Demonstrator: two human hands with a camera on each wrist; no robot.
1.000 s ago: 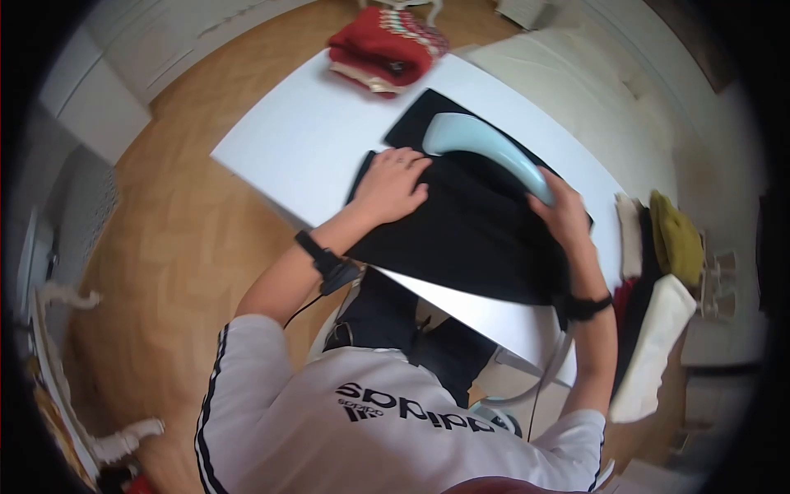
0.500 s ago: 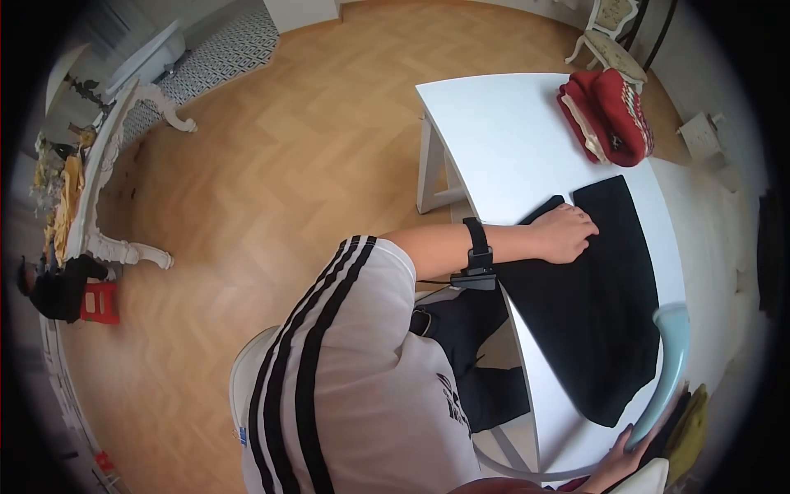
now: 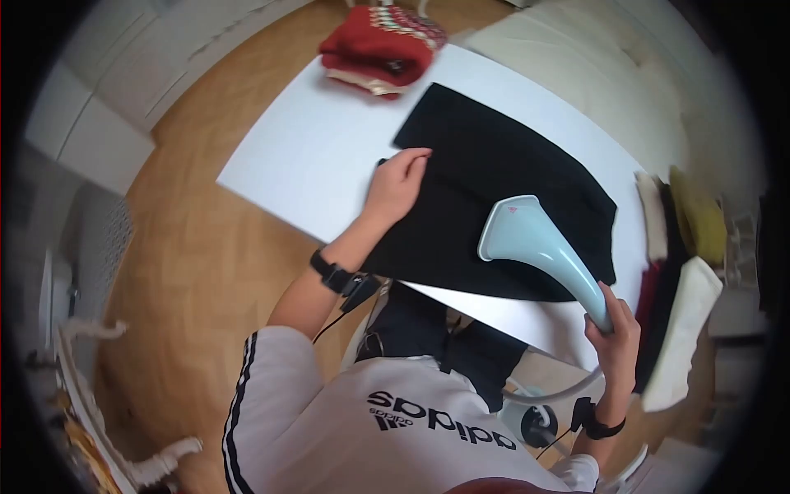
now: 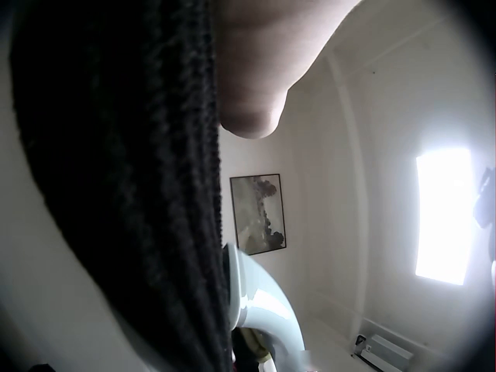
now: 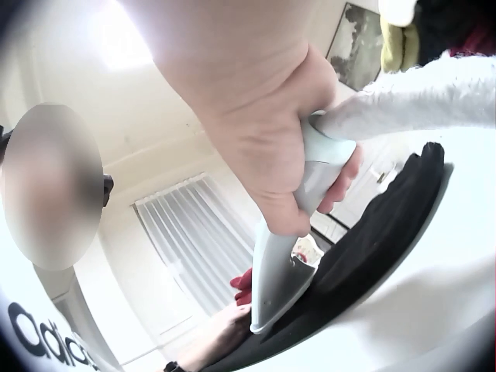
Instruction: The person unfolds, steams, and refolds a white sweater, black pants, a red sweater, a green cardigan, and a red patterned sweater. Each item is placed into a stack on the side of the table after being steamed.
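A light-blue handheld garment steamer (image 3: pixel 535 235) is gripped in my right hand (image 3: pixel 617 333), its wide head over the black knit garment (image 3: pixel 502 156). In the right wrist view, fingers wrap the steamer's handle (image 5: pixel 314 167), and its head is close to the black cloth (image 5: pixel 372 240). My left hand (image 3: pixel 397 188) is on the garment's left part, fingers drawn together at the cloth with the thumb beside them. In the left wrist view, black ribbed knit (image 4: pixel 124 170) fills the left side and hides most of the fingers. The garment lies spread on the white table (image 3: pixel 280 156).
Folded red knitwear (image 3: pixel 374 53) lies at the table's far end. White, black and olive clothes (image 3: pixel 683 329) hang at the right. The steamer's hose (image 3: pixel 555 395) runs below the near table edge towards its base (image 3: pixel 539 424). A cream sofa-like surface (image 3: pixel 576 90) borders the far side.
The steamer has moved from the garment's far edge, out past its right end, and back over its right half, head facing left. My left hand's spread fingers have drawn together.
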